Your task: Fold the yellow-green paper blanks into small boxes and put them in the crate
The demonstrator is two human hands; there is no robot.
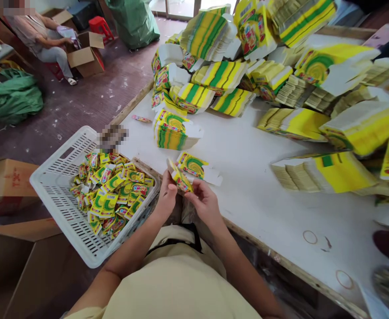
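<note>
Both hands meet over the table's near edge around a small yellow-and-green printed carton [181,180]. My left hand [165,200] grips its left side, thumb bent against it. On its lower right corner, the fingers of my right hand [205,203] are pinched. A flat carton blank [194,165] of the same print lies on the table just beyond the hands. Behind that stands a stack of folded blanks [171,130]. Left of my left hand, a white plastic basket [53,175] holds many small filled yellow cartons [114,190].
Bundles of carton blanks [227,75] cover the far side and right of the white table [260,212]. Rubber bands [310,237] lie near its front edge. Open cardboard boxes [31,266] stand at lower left. Across the floor, a seated person [44,40] handles something by a box [86,55].
</note>
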